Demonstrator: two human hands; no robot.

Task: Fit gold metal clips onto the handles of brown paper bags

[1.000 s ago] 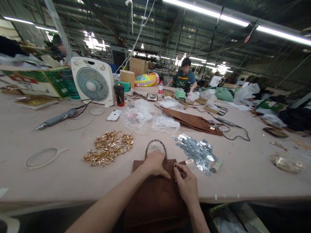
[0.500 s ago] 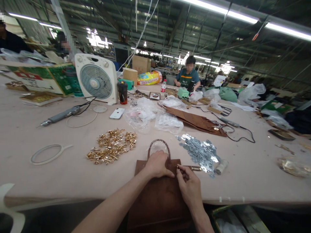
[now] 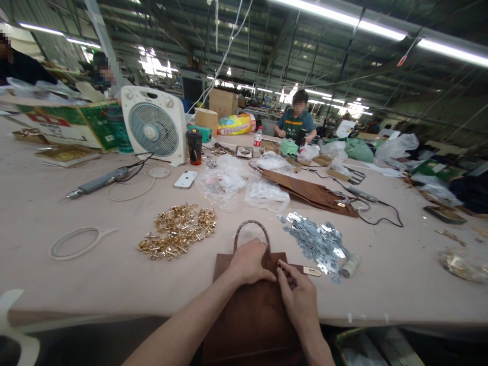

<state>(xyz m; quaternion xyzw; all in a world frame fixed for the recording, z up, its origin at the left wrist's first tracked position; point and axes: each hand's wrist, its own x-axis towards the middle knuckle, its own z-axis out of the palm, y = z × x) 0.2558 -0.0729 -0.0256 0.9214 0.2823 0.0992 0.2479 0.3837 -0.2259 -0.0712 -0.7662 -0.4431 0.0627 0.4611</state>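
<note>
A brown handbag point(image 3: 249, 315) hangs over the table's front edge, its rounded handle point(image 3: 251, 223) standing up and wrapped in clear plastic. My left hand point(image 3: 249, 263) is closed over its top at the foot of the handle, thumb lying on the front. My right hand point(image 3: 299, 292) pinches a tiny gold metal fitting point(image 3: 279, 265) against the bag's upper right. Beyond those fingers a brown strap with a gold slotted plate point(image 3: 311, 271) sticks out to the right. Loose gold pronged fittings point(image 3: 179, 231) are heaped left of the bag, thin silver metal plates point(image 3: 314, 239) to the right.
A grey cylinder point(image 3: 351, 265) lies beside the silver plates. Farther back are brown leather pieces point(image 3: 305, 190), plastic bags point(image 3: 223, 180), a phone point(image 3: 185, 179) and a box fan point(image 3: 154, 124). A corded hand tool point(image 3: 97, 183) rests at left. A co-worker point(image 3: 296, 119) sits across the table.
The gold plate on the strap has turned to show more of its face. Both hands keep nearly the same hold, and the whole view has shifted slightly.
</note>
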